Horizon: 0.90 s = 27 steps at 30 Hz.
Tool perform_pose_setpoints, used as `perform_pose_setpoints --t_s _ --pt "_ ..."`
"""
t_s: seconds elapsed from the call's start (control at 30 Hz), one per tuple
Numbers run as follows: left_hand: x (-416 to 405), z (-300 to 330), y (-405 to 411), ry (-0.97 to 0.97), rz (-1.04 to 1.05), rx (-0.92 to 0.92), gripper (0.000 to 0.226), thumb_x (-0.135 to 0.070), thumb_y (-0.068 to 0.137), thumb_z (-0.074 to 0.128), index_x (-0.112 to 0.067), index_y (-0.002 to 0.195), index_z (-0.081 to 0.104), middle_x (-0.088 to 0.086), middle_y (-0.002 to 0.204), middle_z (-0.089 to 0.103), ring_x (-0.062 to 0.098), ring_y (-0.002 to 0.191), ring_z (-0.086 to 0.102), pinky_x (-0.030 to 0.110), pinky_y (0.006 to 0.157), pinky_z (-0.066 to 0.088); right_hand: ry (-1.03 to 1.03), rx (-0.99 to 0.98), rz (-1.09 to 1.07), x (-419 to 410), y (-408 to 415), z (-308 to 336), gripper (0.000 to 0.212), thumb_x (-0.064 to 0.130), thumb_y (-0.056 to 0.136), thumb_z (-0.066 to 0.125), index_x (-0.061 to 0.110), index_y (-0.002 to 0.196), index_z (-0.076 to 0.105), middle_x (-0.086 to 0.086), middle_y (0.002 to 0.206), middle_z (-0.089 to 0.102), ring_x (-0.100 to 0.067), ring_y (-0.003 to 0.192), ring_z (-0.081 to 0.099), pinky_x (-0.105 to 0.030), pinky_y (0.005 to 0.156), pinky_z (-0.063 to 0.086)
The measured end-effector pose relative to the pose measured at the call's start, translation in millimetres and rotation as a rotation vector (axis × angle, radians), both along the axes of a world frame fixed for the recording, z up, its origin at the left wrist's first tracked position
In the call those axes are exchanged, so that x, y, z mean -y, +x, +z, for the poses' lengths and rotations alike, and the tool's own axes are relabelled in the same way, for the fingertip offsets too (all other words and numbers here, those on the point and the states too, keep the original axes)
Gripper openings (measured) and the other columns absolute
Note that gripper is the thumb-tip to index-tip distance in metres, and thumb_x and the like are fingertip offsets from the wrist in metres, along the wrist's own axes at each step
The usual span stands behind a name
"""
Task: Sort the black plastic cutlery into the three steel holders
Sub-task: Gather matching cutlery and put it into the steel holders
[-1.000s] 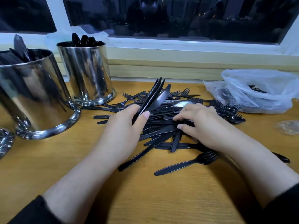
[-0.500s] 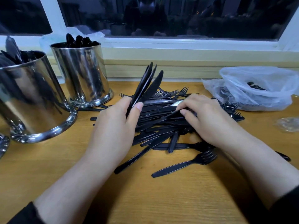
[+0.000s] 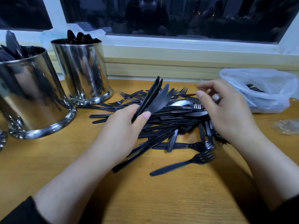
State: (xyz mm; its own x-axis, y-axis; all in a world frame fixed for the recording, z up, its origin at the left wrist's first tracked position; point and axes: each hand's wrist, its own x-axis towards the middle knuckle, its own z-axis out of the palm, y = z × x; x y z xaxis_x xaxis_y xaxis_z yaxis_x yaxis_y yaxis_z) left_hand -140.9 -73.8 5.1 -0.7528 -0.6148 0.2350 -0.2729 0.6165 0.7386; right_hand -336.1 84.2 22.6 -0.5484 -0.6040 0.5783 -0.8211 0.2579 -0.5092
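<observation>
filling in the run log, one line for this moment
left hand: holds knife bundle | right hand: open above pile

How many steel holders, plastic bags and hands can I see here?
Steel holders: 3, namely the near one, the far one and a sliver at the left edge
Plastic bags: 1
Hands: 2, left and right
Total: 6

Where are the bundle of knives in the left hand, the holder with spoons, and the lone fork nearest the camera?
bundle of knives (image 3: pixel 155 97): head view, on the fanned blades above the left hand.
holder with spoons (image 3: pixel 84 70): head view, on its steel wall.
lone fork (image 3: pixel 178 166): head view, on its handle.
</observation>
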Motion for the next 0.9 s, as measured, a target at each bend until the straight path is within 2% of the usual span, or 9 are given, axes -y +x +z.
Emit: perform_pose_setpoints --t_s 0.1,0.17,0.27,0.33,0.43,0.53,0.67,0.77,0.9 --pt "0.7 0.5 0.7 0.000 -0.003 0.045 0.035 -0.050 0.101 0.052 -0.020 0.101 0.068 0.008 0.085 0.069 0.022 0.078 0.061 0.039 0.071 0.050 0.270 0.059 0.003 -9.6 -12.9 -3.0 0.011 0.032 0.098 0.061 0.029 0.101 0.071 0.016 0.106 0.061 0.001 0.097 0.052 -0.020 0.085 0.035" --pt "0.2 -0.9 1.0 -0.001 -0.014 0.058 0.033 -0.050 0.101 0.052 -0.021 0.103 0.068 0.006 0.087 0.071 0.020 0.080 0.062 0.038 0.073 0.051 0.369 0.091 0.026 -10.3 -13.4 -5.3 0.010 0.035 0.096 0.064 0.033 0.100 0.073 0.017 0.108 0.059 -0.002 0.102 0.051 -0.023 0.086 0.034" --pt "-0.8 -2.2 1.2 -0.009 -0.004 0.060 0.030 -0.049 0.102 0.051 -0.023 0.095 0.064 0.004 0.079 0.065 0.013 0.075 0.056 0.020 0.059 0.042 0.477 0.086 0.041 -7.4 -11.6 -7.0 0.012 0.045 0.092 0.068 0.039 0.101 0.073 0.017 0.107 0.055 -0.007 0.109 0.050 -0.031 0.095 0.040" --pt "-1.0 -1.9 0.8 -0.015 -0.004 0.049 0.031 -0.048 0.102 0.051 -0.022 0.090 0.062 0.003 0.073 0.062 0.011 0.073 0.055 0.018 0.056 0.039 0.559 0.108 0.044 -7.1 -9.8 -7.8 0.019 0.051 0.088 0.069 0.043 0.106 0.070 0.018 0.109 0.053 -0.009 0.114 0.048 -0.039 0.102 0.041" --pt "-2.3 -1.8 0.1 -0.024 -0.005 0.034 0.033 -0.044 0.102 0.053 -0.024 0.076 0.053 -0.015 0.057 0.053 0.001 0.057 0.049 0.012 0.054 0.038 0.591 0.127 0.057 -6.7 -8.7 -9.5 0.025 0.052 0.087 0.071 0.044 0.110 0.068 0.018 0.110 0.050 -0.010 0.115 0.047 -0.044 0.105 0.041" --pt "-2.2 -3.5 -0.3 -0.040 -0.016 0.025 0.038 -0.042 0.103 0.054 -0.024 0.070 0.045 -0.022 0.053 0.048 0.000 0.052 0.044 0.013 0.052 0.036 0.563 0.107 0.057 -4.3 -8.5 -10.7 0.021 0.044 0.089 0.072 0.041 0.109 0.068 0.018 0.110 0.050 -0.009 0.113 0.047 -0.039 0.102 0.042" --pt "-0.6 -3.4 -1.1 -0.043 -0.003 -0.013 0.035 -0.044 0.102 0.054 -0.023 0.073 0.050 -0.008 0.056 0.044 0.004 0.054 0.043 0.016 0.053 0.036 0.532 0.113 0.079 -3.4 -8.2 -11.9 0.019 0.040 0.088 0.075 0.039 0.104 0.066 0.016 0.108 0.053 -0.001 0.098 0.048 -0.031 0.091 0.042" --pt "-0.7 -2.6 -1.0 -0.052 -0.002 -0.031 0.037 -0.044 0.101 0.054 -0.024 0.070 0.046 -0.008 0.056 0.043 0.005 0.053 0.042 0.016 0.052 0.036 0.489 0.126 0.093 -4.3 -8.0 -11.0 0.015 0.035 0.087 0.077 0.038 0.094 0.064 0.015 0.101 0.055 0.004 0.089 0.048 -0.020 0.077 0.036" --pt "1.0 -3.7 -0.8 -0.065 0.010 -0.039 0.037 -0.045 0.101 0.053 -0.020 0.073 0.048 -0.008 0.055 0.043 0.007 0.052 0.040 0.017 0.053 0.036 0.471 0.121 0.104 -5.5 -7.6 -10.0 0.011 0.033 0.090 0.073 0.037 0.087 0.063 0.017 0.094 0.057 0.005 0.087 0.050 -0.013 0.067 0.033"
